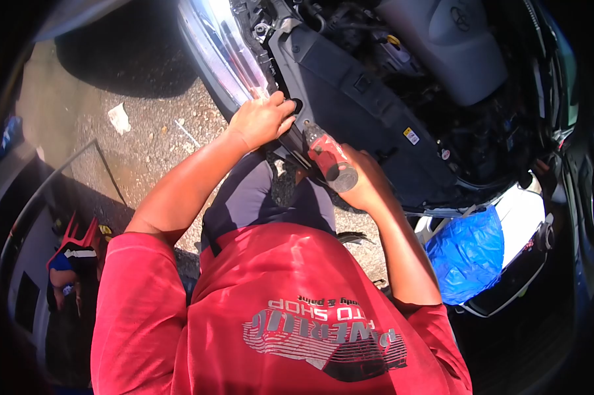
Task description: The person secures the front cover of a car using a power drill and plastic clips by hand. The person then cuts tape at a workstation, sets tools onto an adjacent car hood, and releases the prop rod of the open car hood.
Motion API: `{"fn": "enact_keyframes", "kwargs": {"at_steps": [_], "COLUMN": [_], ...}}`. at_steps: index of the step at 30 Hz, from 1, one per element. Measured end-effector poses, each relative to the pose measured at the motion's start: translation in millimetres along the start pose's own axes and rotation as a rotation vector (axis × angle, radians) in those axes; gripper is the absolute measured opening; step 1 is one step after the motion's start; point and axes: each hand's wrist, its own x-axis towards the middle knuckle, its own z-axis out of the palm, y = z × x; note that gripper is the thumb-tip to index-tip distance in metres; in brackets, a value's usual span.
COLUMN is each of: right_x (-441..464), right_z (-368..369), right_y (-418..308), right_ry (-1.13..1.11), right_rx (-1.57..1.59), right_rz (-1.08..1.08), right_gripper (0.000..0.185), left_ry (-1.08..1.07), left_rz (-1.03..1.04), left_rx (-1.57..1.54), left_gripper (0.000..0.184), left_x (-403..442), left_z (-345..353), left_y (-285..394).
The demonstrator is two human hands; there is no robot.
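Observation:
My right hand [366, 181] is wrapped round a red and black cordless impact driver [330, 158]. The tool's nose points at the front edge of the black plastic cover [349, 92] over the car's front end. My left hand [264, 120] rests with fingers apart on the corner between the headlight [228, 49] and this cover. Part of the fingertips lies in shadow against the trim. Whether the driver's tip touches a fastener I cannot make out.
The open engine bay holds a grey engine cover [448, 46] and a yellow cap [394, 40]. To the right is a blue plastic bag [468, 253] by a white panel [524, 224]. A white scrap [119, 118] lies on the gravelly ground. A red chair-like object [76, 240] stands at left.

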Motion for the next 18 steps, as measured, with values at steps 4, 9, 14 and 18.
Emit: {"fn": "enact_keyframes", "kwargs": {"at_steps": [4,9,14,18], "right_x": [-1,0,-15,-34], "right_z": [-5,3,15,25], "right_y": [-5,2,32,60], "right_ry": [-0.032,-0.017,0.114,0.187], "right_rx": [-0.051,-0.041,0.138,0.15], "right_rz": [0.009,-0.012,-0.197,-0.289], "right_gripper": [0.041,0.042,0.041,0.044], "left_ry": [-0.012,-0.066,-0.014,0.002], "left_rz": [-0.013,-0.032,-0.015,-0.009], "left_rx": [0.007,-0.007,0.007,0.008], "left_gripper": [0.024,0.024,0.023,0.025], "left_x": [0,0,0,1], "left_z": [1,-2,0,2], "left_y": [-1,0,1,0]}}
